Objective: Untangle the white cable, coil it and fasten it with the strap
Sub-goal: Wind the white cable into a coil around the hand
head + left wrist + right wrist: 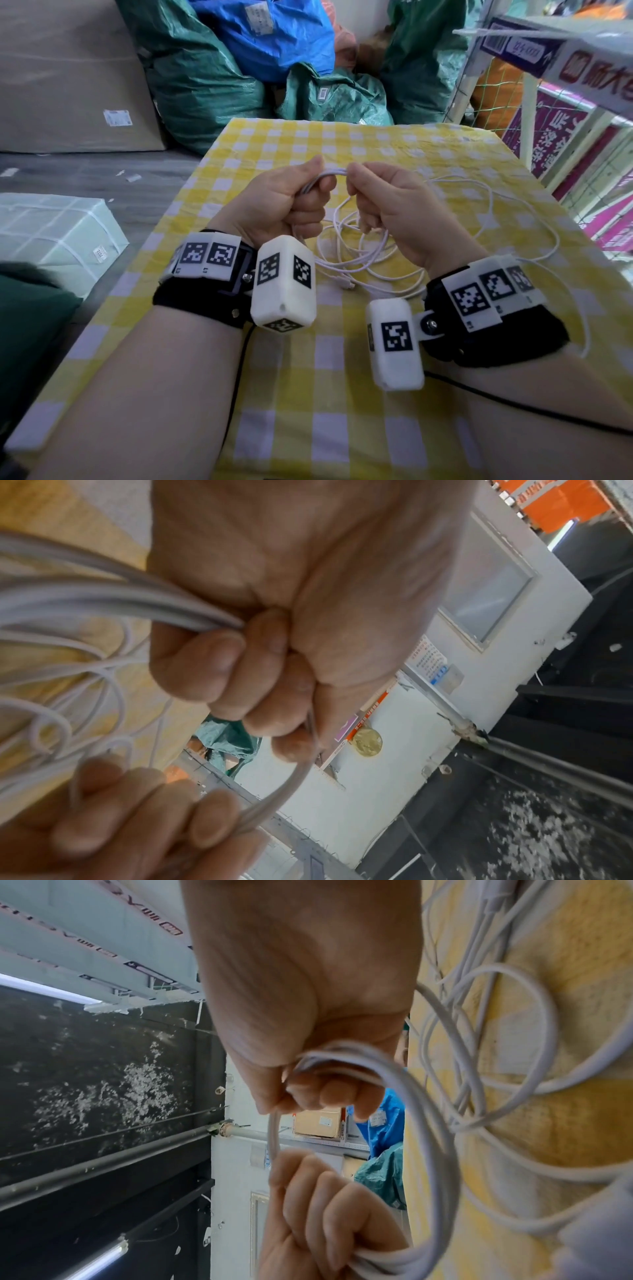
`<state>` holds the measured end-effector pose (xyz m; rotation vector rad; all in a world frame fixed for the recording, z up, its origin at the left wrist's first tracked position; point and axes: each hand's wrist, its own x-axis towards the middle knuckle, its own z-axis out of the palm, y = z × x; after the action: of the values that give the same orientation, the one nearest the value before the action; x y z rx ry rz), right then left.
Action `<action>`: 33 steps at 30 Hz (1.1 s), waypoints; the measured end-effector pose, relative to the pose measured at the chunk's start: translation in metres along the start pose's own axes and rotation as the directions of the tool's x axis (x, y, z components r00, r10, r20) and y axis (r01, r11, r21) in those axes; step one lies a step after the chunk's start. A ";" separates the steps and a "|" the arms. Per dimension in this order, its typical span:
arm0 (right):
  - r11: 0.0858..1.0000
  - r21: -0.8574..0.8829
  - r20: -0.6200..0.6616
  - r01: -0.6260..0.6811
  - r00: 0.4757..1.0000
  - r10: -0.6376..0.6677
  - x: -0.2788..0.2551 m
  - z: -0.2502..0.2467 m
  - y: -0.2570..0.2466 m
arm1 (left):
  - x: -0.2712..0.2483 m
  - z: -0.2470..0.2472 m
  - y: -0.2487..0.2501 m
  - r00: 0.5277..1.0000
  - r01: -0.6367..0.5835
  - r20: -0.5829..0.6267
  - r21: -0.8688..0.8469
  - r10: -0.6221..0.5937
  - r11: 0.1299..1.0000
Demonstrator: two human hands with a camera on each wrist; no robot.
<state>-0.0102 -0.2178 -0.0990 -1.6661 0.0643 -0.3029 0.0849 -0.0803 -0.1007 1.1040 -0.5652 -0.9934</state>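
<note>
A long white cable (373, 260) lies in loose tangled loops on the yellow checked tablecloth (308, 394). My left hand (291, 202) is fisted around a bundle of several strands. My right hand (380, 198) grips the same bundle, a short stretch of which (334, 172) bridges the two fists above the table. In the left wrist view my left hand (260, 669) has its fingers curled round the cable (103, 599). The right wrist view has my right hand (318, 1080) closed on a loop of cable (428, 1123). A small connector end (347, 285) rests on the cloth. No strap is visible.
Green and blue sacks (239, 68) pile up beyond the table's far edge. A wire rack with boxes (565, 113) stands at the right. A wrapped white parcel (51, 236) and a cardboard sheet (68, 75) lie on the floor at the left.
</note>
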 end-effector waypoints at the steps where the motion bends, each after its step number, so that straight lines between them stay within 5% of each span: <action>1: 1.000 0.014 -0.006 0.007 1.000 -0.006 0.000 -0.001 0.000 | 0.000 0.001 0.001 1.000 -0.023 -0.012 -0.031 0.023 0.999; 5: 0.991 0.132 -0.034 -0.014 0.999 0.019 0.000 -0.002 -0.002 | -0.001 -0.001 0.003 0.994 -0.105 -0.049 -0.179 0.097 0.978; 9: 0.979 0.202 -0.044 -0.036 0.998 0.045 0.000 -0.003 -0.003 | -0.002 -0.005 0.003 0.998 -0.061 -0.039 -0.175 0.055 0.983; 17: 0.999 -0.025 -0.030 -0.046 0.999 0.046 0.001 -0.002 0.000 | -0.002 -0.001 -0.001 0.998 0.051 -0.037 0.042 -0.049 0.998; 21: 0.999 -0.018 -0.003 -0.034 0.999 0.034 -0.001 0.001 -0.001 | 0.000 0.002 -0.002 0.998 -0.026 -0.051 0.056 0.029 0.998; 27: 0.995 0.100 -0.001 -0.023 1.000 0.023 -0.001 -0.003 -0.004 | 0.000 -0.005 0.002 0.986 -0.165 -0.066 -0.182 0.156 0.969; 33: 0.995 0.102 0.000 -0.018 1.000 0.018 0.000 -0.006 -0.003 | -0.002 -0.005 0.002 0.998 -0.050 -0.051 -0.093 0.046 0.994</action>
<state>-0.0124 -0.2233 -0.0955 -1.5637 0.0636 -0.2886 0.0888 -0.0761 -0.1010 1.0240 -0.4978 -0.9396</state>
